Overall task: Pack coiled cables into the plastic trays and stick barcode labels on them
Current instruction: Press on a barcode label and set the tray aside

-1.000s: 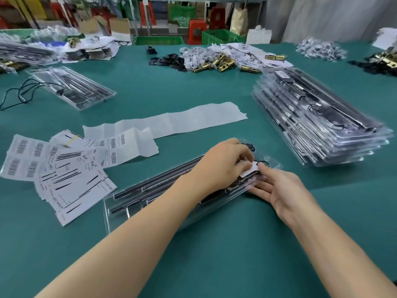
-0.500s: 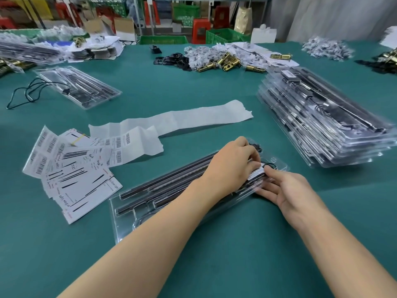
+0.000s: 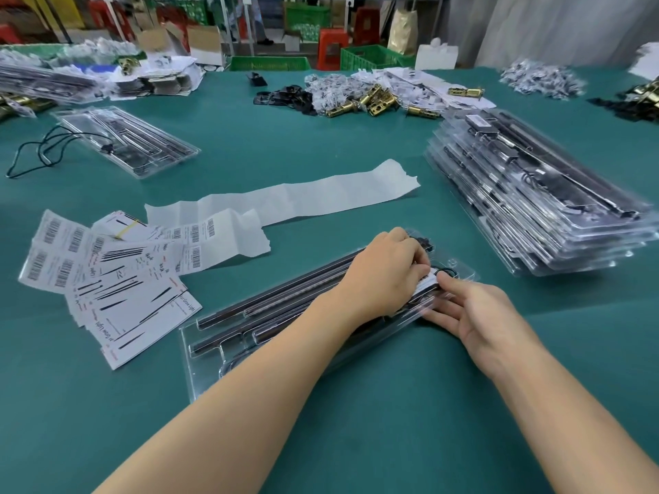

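Centre frame: tray (image 3: 228, 336) on green table (image 3: 356, 440), dark bars (image 3: 285, 294) seated in it.

Left hand (image 3: 385, 276): fingertips curled onto a white label (image 3: 425, 282) at the tray's right end, holding it down.

Right hand (image 3: 474, 311): fingers straight along the tray's near edge, thumb at the label.

Judgement: this tray is packed; the label is going on and is not yet smoothed.

Right of frame: stack (image 3: 535, 194) of filled trays, apparently finished.

Upper left: second tray (image 3: 124, 140) with loose cable (image 3: 35, 151) trailing out, still to pack.

Left: label sheets (image 3: 107, 279) in supply.
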The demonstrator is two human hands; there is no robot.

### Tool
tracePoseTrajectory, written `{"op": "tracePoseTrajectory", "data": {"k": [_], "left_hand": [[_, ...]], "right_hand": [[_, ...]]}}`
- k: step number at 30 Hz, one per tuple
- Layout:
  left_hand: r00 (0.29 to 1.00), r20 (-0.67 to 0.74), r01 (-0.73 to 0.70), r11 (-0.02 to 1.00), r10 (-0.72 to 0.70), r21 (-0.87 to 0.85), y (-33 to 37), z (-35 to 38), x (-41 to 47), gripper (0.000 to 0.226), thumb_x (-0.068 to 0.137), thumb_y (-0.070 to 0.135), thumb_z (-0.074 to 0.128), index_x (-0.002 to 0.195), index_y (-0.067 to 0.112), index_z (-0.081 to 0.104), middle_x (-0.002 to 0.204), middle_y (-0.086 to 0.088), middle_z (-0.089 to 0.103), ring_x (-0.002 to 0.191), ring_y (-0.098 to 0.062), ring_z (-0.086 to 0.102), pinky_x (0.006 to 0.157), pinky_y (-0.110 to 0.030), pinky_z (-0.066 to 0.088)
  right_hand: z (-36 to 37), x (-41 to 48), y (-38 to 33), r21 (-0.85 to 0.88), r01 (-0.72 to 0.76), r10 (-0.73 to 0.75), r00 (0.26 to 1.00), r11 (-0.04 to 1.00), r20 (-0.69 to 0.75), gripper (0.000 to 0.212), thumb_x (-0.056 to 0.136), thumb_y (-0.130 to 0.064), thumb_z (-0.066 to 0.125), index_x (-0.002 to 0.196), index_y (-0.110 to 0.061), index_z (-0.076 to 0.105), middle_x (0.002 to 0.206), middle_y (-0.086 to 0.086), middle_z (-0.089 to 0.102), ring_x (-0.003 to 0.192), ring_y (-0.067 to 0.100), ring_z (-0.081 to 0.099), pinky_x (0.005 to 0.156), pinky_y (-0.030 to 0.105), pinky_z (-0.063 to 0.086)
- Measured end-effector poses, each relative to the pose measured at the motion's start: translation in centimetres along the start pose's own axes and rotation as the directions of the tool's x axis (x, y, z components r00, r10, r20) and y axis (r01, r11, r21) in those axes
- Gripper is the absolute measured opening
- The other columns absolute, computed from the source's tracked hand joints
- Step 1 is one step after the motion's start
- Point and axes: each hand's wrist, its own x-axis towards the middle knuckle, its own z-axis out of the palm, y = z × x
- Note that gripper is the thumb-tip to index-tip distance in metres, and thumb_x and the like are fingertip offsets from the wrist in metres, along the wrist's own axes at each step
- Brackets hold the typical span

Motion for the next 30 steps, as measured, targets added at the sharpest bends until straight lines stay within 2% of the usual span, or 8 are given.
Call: {"op": "tracePoseTrajectory", "data": {"k": [4, 10, 13, 17, 21, 24, 27, 30], "left_hand": [[0.993, -0.109, -0.049, 0.997, 0.042, -0.058, -0.1, -0.4, -0.6, 0.014, 0.097, 0.026, 0.068, 0.108, 0.02, 0.074, 0.106, 0.002, 0.061, 0.099, -0.017, 0.059, 0.089, -0.038, 0.049], [0.986, -0.134, -0.083, 0.987, 0.102, 0.137, 0.8, -0.6, -1.0, 0.019, 0.101, 0.029, 0.063, 0.107, 0.021, 0.078, 0.108, 0.003, 0.068, 0.105, -0.019, 0.061, 0.086, -0.04, 0.051], [0.992, -0.09, -0.069, 0.977, 0.089, 0.201, 1.2, -1.2, -0.5, 0.02, 0.102, 0.028, 0.059, 0.11, 0.022, 0.076, 0.113, 0.002, 0.065, 0.108, -0.021, 0.06, 0.085, -0.04, 0.051], [0.998, -0.006, -0.061, 0.942, 0.067, 0.331, 2.1, -1.9, 0.7, 0.019, 0.102, 0.028, 0.059, 0.11, 0.022, 0.075, 0.116, -0.001, 0.057, 0.11, -0.023, 0.055, 0.075, -0.038, 0.048], [0.995, 0.058, -0.105, 0.835, 0.087, 0.54, 2.9, -1.7, 1.4, 0.014, 0.101, 0.018, 0.058, 0.11, 0.016, 0.07, 0.124, -0.002, 0.051, 0.116, -0.022, 0.047, 0.066, -0.034, 0.041], [0.989, 0.101, -0.147, 0.761, 0.107, 0.632, 3.1, -0.9, 1.0, 0.015, 0.095, 0.008, 0.055, 0.107, 0.012, 0.064, 0.125, -0.006, 0.047, 0.116, -0.024, 0.043, 0.069, -0.031, 0.034], [0.988, 0.106, -0.153, 0.751, 0.11, 0.642, 3.1, -0.2, 0.6, 0.02, 0.094, 0.009, 0.049, 0.111, 0.009, 0.058, 0.124, -0.01, 0.046, 0.114, -0.026, 0.042, 0.072, -0.03, 0.031], [0.99, 0.092, -0.141, 0.814, 0.108, 0.563, 2.4, 0.0, 0.5, 0.023, 0.091, 0.006, 0.048, 0.112, 0.006, 0.056, 0.125, -0.012, 0.045, 0.112, -0.028, 0.042, 0.076, -0.028, 0.03]], "right_hand": [[0.0, -0.1, 0.0, -0.002, 0.018, -0.018, 1.0, 1.0, 0.015, 0.012, 0.101, -0.007, 0.059, 0.096, -0.002, 0.068, 0.067, 0.004, 0.073, 0.057, 0.016, 0.07, 0.055, 0.028, 0.06], [-0.1, -0.1, 0.2, -0.011, 0.036, -0.036, 0.999, 0.999, 0.023, 0.011, 0.101, -0.008, 0.061, 0.096, -0.002, 0.067, 0.069, 0.005, 0.073, 0.06, 0.016, 0.071, 0.057, 0.028, 0.061], [-0.1, 0.0, 0.3, -0.004, 0.035, -0.035, 0.999, 0.999, 0.019, 0.011, 0.1, -0.009, 0.061, 0.099, 0.0, 0.067, 0.072, 0.006, 0.075, 0.062, 0.016, 0.072, 0.057, 0.029, 0.061], [0.0, 0.1, 0.4, 0.005, 0.034, -0.034, 0.999, 0.999, 0.007, 0.013, 0.101, -0.009, 0.061, 0.105, 0.003, 0.064, 0.068, 0.005, 0.073, 0.059, 0.014, 0.07, 0.056, 0.028, 0.06], [0.1, 0.0, 0.4, 0.011, 0.038, -0.038, 0.999, 0.999, 0.008, 0.01, 0.101, -0.008, 0.061, 0.104, 0.002, 0.063, 0.066, 0.003, 0.072, 0.057, 0.013, 0.069, 0.054, 0.026, 0.059], [0.0, 0.1, 0.4, 0.009, 0.037, -0.037, 0.999, 0.999, -0.004, 0.014, 0.1, -0.008, 0.062, 0.11, 0.002, 0.063, 0.073, 0.008, 0.069, 0.061, 0.018, 0.068, 0.056, 0.027, 0.059], [0.0, 0.2, 0.4, 0.006, 0.029, -0.029, 1.0, 1.0, -0.01, 0.01, 0.1, -0.008, 0.063, 0.101, 0.002, 0.064, 0.065, 0.006, 0.068, 0.058, 0.017, 0.068, 0.055, 0.028, 0.059], [-0.1, 0.2, 0.4, 0.008, 0.017, -0.017, 0.999, 1.0, -0.029, 0.009, 0.1, -0.006, 0.063, 0.094, 0.0, 0.064, 0.066, 0.007, 0.068, 0.06, 0.02, 0.067, 0.055, 0.029, 0.06]]}}
